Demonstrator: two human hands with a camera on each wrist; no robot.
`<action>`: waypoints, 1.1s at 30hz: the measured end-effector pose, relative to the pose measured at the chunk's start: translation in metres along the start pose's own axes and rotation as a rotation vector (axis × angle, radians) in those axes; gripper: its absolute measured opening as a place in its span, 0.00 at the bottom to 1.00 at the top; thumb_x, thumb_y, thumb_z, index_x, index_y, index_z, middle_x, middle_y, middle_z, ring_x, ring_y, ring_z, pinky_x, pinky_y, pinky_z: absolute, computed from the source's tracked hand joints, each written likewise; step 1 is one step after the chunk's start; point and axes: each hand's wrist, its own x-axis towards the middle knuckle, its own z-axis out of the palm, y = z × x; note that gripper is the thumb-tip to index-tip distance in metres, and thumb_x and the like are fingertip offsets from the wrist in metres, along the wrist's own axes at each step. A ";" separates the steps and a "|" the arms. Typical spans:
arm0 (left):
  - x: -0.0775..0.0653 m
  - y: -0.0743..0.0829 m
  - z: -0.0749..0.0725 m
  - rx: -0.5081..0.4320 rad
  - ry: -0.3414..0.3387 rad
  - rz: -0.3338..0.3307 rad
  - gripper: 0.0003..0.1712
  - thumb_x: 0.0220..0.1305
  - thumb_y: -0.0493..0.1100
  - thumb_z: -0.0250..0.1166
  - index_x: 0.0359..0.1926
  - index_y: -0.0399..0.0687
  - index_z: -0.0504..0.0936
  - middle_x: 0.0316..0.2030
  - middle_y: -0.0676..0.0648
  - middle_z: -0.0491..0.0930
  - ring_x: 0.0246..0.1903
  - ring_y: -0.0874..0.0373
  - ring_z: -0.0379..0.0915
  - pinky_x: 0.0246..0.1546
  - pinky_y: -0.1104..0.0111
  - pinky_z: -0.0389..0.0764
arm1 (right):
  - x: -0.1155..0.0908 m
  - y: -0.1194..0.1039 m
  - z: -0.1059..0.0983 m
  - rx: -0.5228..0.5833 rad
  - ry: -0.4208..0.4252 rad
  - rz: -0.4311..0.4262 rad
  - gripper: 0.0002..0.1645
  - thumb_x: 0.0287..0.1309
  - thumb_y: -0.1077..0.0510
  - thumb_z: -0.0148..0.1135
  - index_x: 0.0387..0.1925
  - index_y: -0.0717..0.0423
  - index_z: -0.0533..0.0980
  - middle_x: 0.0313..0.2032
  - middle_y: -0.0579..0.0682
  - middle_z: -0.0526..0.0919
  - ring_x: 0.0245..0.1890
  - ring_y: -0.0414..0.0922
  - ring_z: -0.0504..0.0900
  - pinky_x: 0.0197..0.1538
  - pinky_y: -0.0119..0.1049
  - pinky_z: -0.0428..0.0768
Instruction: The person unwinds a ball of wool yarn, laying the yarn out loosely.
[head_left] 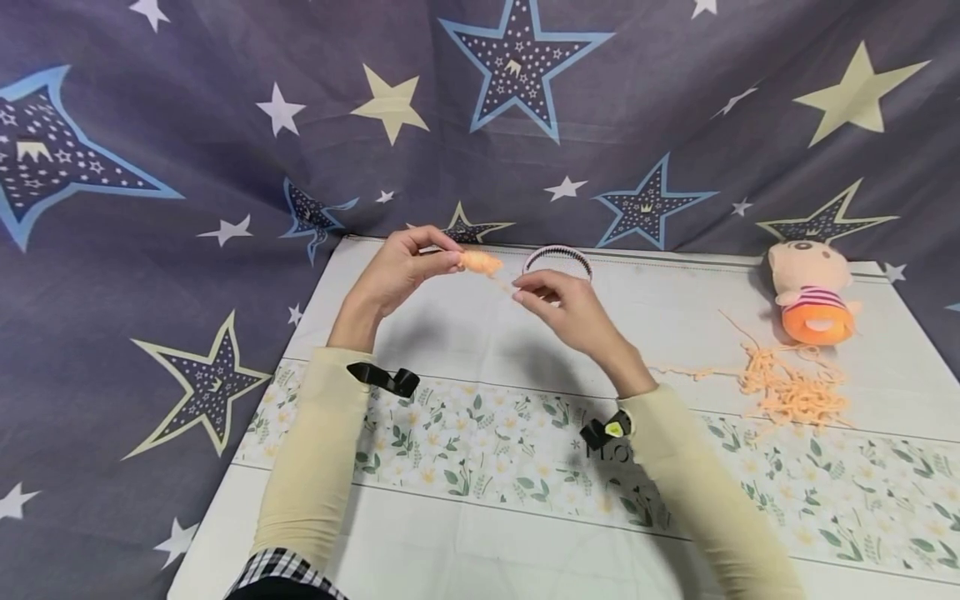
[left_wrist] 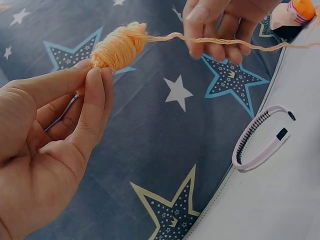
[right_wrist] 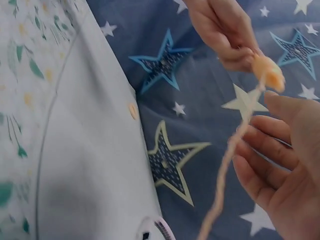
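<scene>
In the left wrist view, a small bundle of wound orange yarn (left_wrist: 120, 47) is pinched at one end by my left hand's (left_wrist: 55, 130) thumb and fingertips. A thin metallic rod shows below those fingers. From the bundle's far end a yarn strand (left_wrist: 260, 47) runs across the fingers of my right hand (left_wrist: 225, 25). In the right wrist view, my right hand (right_wrist: 285, 155) has loosely bent fingers, the thumb stands apart from them, and the strand (right_wrist: 220, 185) passes by the fingertips. Both hands (head_left: 408, 271) are held above the table's far side.
A tangled heap of orange yarn (head_left: 798, 387) lies on the right of the table, below a plush doll (head_left: 813, 292). A pale headband with dark teeth (head_left: 558, 252) rests near the back edge. Behind the white table (head_left: 465, 550) hangs a star-patterned cloth (head_left: 247, 150).
</scene>
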 end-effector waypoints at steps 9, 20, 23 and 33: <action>0.000 -0.002 0.000 0.041 0.010 -0.003 0.04 0.60 0.31 0.65 0.35 0.43 0.83 0.38 0.45 0.81 0.37 0.56 0.81 0.48 0.68 0.83 | 0.001 -0.005 0.011 0.071 0.055 -0.035 0.09 0.63 0.57 0.62 0.39 0.58 0.82 0.31 0.50 0.86 0.29 0.43 0.83 0.30 0.29 0.80; -0.004 -0.005 -0.009 -0.017 0.023 0.000 0.06 0.60 0.28 0.64 0.34 0.42 0.83 0.44 0.43 0.75 0.39 0.56 0.80 0.48 0.71 0.83 | -0.015 -0.023 -0.050 0.108 0.328 -0.023 0.06 0.60 0.67 0.61 0.36 0.70 0.80 0.27 0.61 0.83 0.26 0.36 0.80 0.31 0.21 0.78; -0.005 -0.005 -0.010 -0.019 0.033 0.000 0.06 0.60 0.28 0.64 0.35 0.42 0.83 0.45 0.42 0.74 0.40 0.56 0.79 0.48 0.71 0.83 | -0.025 -0.019 -0.070 0.112 0.391 -0.006 0.07 0.60 0.68 0.61 0.35 0.73 0.79 0.25 0.52 0.83 0.26 0.34 0.80 0.32 0.21 0.79; -0.007 -0.005 -0.015 -0.031 0.037 0.007 0.07 0.60 0.28 0.63 0.34 0.43 0.82 0.45 0.42 0.74 0.40 0.57 0.79 0.48 0.71 0.82 | -0.065 0.042 -0.129 0.020 0.597 0.181 0.11 0.62 0.60 0.62 0.39 0.66 0.80 0.27 0.32 0.82 0.28 0.31 0.81 0.36 0.20 0.79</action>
